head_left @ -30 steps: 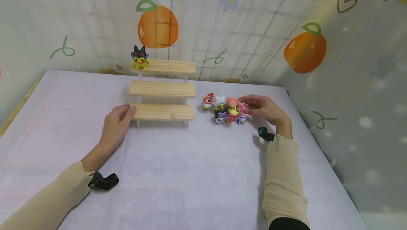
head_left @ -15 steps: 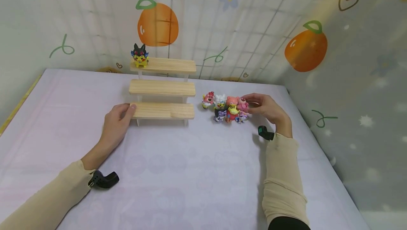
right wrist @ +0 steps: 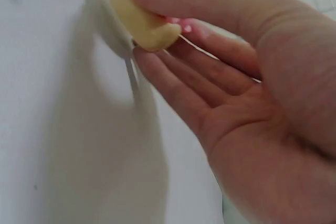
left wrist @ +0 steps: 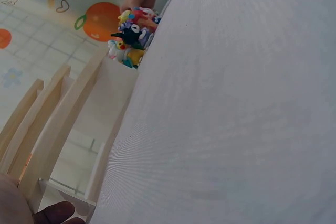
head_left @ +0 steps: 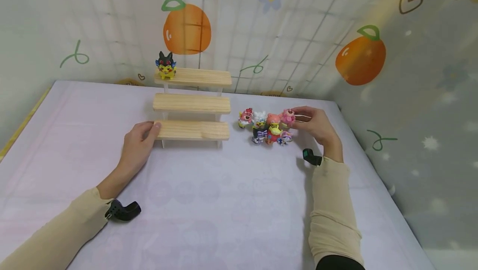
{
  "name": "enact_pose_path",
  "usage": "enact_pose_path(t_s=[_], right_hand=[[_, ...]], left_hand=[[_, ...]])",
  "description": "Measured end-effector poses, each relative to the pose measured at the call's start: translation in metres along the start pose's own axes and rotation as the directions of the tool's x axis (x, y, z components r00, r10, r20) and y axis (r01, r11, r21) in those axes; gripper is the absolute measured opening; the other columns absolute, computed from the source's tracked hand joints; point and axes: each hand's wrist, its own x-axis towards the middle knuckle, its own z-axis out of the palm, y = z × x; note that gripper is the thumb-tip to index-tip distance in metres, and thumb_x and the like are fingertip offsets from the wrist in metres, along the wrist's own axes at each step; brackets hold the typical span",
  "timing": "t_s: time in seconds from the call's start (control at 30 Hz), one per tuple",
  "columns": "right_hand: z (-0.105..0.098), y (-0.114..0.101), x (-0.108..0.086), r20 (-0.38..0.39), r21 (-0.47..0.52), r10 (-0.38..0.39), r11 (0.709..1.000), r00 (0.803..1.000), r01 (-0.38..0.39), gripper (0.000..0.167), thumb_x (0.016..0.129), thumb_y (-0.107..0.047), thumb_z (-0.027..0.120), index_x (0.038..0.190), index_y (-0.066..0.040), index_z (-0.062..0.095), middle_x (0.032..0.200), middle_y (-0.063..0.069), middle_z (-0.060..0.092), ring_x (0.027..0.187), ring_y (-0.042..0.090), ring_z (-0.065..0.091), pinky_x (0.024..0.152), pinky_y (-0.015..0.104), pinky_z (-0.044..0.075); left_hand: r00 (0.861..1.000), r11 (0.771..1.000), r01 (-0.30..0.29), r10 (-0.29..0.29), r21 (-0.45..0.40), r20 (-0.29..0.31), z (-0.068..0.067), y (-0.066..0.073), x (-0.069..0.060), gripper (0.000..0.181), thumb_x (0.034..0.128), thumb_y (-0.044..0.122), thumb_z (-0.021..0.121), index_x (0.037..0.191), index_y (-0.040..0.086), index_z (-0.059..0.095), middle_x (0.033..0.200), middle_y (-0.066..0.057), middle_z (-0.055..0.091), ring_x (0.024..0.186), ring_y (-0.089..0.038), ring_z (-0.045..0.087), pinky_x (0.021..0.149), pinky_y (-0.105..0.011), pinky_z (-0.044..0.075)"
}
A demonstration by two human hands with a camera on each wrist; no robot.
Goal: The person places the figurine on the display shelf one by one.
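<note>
The three-tiered pale wooden stand (head_left: 191, 103) rises beside the left hand (head_left: 136, 145), which grips the end of its lowest board (head_left: 192, 130). Multicoloured figurines (head_left: 260, 132) cluster between the hands, nearer the right hand (head_left: 317, 127). Beyond the left hand, a yellow, black-hooded figurine (head_left: 166, 69) tops the stand. The right hand pinches a rounded pink figurine (head_left: 288, 117) beside the cluster.

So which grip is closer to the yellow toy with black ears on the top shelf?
Left. The left grip holds the left end of the bottom shelf, two shelves below the yellow toy; the right grip pinches a pink toy, right of the stand.
</note>
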Motion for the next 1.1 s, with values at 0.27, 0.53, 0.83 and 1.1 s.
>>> enact_pose_path(t_s=[0.27,0.53,0.83,1.1], right_hand=[[-0.005,-0.011,-0.005,-0.106,0.065,-0.046,0.997,0.993,0.053,0.055,0.098,-0.018,0.077,0.147,-0.004,0.057,0.152,0.019,0.057,0.142,0.037,0.054,0.117,0.044,0.045],[-0.009,-0.013,-0.005,-0.201,0.176,-0.097,0.975,0.975,0.133,0.053,0.097,-0.021,0.078,0.145,-0.005,0.060,0.147,0.013,0.061,0.129,0.021,0.061,0.097,0.014,0.053],[-0.011,-0.024,-0.007,-0.239,0.213,-0.094,0.966,0.966,0.147,0.053,0.096,-0.026,0.080,0.142,-0.007,0.061,0.145,0.008,0.063,0.124,0.014,0.062,0.095,0.013,0.053],[-0.014,-0.047,-0.012,-0.243,0.136,-0.128,0.977,0.962,0.165,0.053,0.096,-0.031,0.080,0.143,-0.013,0.063,0.141,0.003,0.067,0.122,0.011,0.064,0.098,0.017,0.055]], left_hand=[[1.000,1.000,0.000,0.000,0.013,-0.006,0.001,0.000,0.000,0.054,0.1094,0.043,0.053,0.122,-0.005,0.072,0.138,-0.026,0.064,0.140,-0.042,0.053,0.120,-0.059,0.035],[1.000,1.000,0.001,-0.001,0.012,-0.002,0.000,0.002,0.000,0.055,0.1092,0.044,0.053,0.124,-0.005,0.072,0.139,-0.025,0.063,0.141,-0.042,0.052,0.120,-0.059,0.035],[1.000,1.000,0.001,-0.001,0.008,0.002,-0.001,0.003,0.000,0.057,0.1095,0.045,0.052,0.125,-0.006,0.071,0.140,-0.026,0.062,0.142,-0.042,0.051,0.121,-0.060,0.034],[1.000,1.000,-0.003,0.003,0.009,-0.004,0.001,-0.001,0.002,0.056,0.1094,0.045,0.052,0.123,-0.006,0.072,0.140,-0.026,0.063,0.142,-0.043,0.052,0.120,-0.061,0.035]])
